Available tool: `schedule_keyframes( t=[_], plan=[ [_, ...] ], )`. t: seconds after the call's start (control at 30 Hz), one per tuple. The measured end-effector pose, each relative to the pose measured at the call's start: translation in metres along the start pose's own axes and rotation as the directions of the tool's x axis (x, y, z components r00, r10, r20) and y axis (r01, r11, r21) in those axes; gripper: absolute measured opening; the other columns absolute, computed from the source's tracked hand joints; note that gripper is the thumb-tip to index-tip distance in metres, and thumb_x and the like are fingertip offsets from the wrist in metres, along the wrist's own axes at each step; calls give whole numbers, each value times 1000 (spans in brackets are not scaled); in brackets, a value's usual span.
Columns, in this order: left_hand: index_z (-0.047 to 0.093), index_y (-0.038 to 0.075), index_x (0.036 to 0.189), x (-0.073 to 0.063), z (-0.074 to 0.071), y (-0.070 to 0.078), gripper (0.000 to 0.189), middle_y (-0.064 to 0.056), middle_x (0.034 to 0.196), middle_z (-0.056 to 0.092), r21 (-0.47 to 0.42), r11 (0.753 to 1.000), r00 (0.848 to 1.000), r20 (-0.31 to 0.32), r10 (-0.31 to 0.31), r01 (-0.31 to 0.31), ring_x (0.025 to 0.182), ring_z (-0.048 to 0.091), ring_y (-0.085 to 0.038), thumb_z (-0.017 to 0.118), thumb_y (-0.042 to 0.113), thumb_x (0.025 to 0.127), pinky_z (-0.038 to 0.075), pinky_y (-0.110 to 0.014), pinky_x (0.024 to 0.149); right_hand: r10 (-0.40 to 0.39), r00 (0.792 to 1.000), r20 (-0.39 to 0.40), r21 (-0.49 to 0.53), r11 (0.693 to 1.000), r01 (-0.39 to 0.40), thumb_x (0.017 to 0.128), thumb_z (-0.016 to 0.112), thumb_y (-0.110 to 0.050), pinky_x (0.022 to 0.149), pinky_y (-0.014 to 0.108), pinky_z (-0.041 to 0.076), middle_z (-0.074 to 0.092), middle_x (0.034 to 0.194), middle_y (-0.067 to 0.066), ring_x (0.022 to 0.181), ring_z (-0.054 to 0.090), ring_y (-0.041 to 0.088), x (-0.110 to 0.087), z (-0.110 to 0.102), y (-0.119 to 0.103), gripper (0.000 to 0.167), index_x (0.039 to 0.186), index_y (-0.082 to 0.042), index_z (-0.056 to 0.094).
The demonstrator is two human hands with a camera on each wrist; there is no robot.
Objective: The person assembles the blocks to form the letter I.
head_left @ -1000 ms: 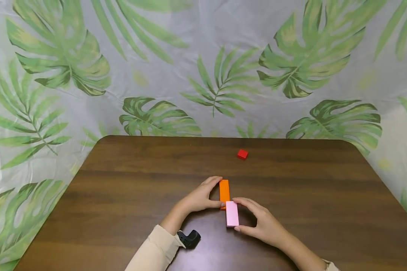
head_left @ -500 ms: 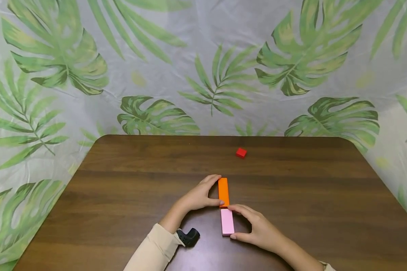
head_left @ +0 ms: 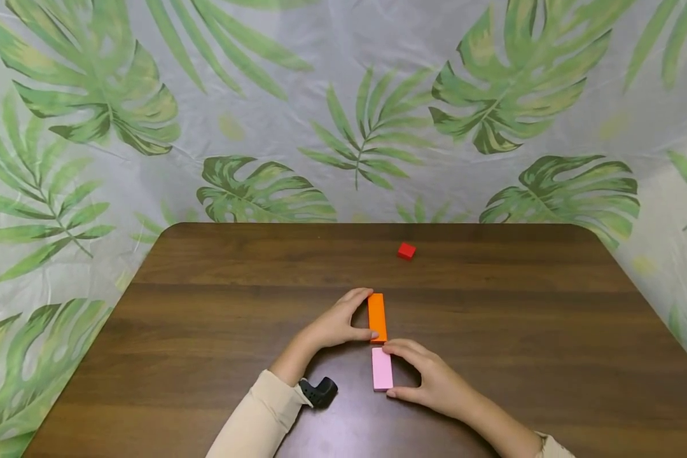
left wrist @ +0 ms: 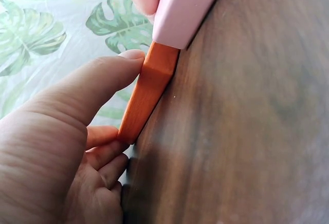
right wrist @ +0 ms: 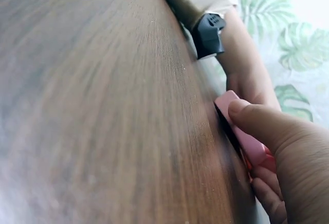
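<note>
An orange oblong block [head_left: 377, 313] lies lengthwise on the brown table, pointing away from me. My left hand [head_left: 333, 326] holds it by its two ends, thumb at the near end and fingers at the far one. Just nearer to me, almost in line with it, is a pink oblong block [head_left: 381, 370]. My right hand [head_left: 437, 380] grips that one end to end, thumb [right wrist: 247, 112] on its near end. A dark strip shows under the pink block in the right wrist view; whether it touches the table I cannot tell. A narrow gap parts the two blocks in the head view.
A small red block [head_left: 406, 251] sits near the far edge of the wooden table [head_left: 492, 305]. A black device [head_left: 320, 392] is strapped at my left wrist. Behind the table hangs a leaf-patterned cloth [head_left: 378, 203].
My right hand has brought the pink block toward me and slightly left, from overlapping the orange block's near end to in line with it. The left hand keeps its hold.
</note>
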State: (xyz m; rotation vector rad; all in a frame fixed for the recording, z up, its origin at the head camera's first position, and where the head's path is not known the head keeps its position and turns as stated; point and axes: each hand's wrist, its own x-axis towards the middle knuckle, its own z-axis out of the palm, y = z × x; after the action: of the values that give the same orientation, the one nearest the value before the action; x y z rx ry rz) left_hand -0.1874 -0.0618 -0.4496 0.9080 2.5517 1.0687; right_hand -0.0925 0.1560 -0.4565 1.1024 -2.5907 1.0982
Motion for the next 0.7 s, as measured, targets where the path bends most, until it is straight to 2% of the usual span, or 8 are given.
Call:
schedule_keyframes(
  t=[0.13,0.7],
  plan=[
    [29,6,140,1,-2,1,82,-11,142,27,-3,1000,1000,-1,1,-1,129,25,-22,71,34,75,23,-39,103,20,1000,12,-4,1000,-20,74,73,-35,89,34,42,49,123,0,109,49,16,0,-1,1,56,122,-13,52],
    [29,8,140,1,0,0,82,-9,143,26,-6,1000,1000,3,-15,15,129,24,-21,71,35,75,23,-38,103,22,1000,2,7,1000,-22,75,72,-32,89,27,40,43,121,-3,107,45,14,0,2,2,54,121,-13,52]
  ],
)
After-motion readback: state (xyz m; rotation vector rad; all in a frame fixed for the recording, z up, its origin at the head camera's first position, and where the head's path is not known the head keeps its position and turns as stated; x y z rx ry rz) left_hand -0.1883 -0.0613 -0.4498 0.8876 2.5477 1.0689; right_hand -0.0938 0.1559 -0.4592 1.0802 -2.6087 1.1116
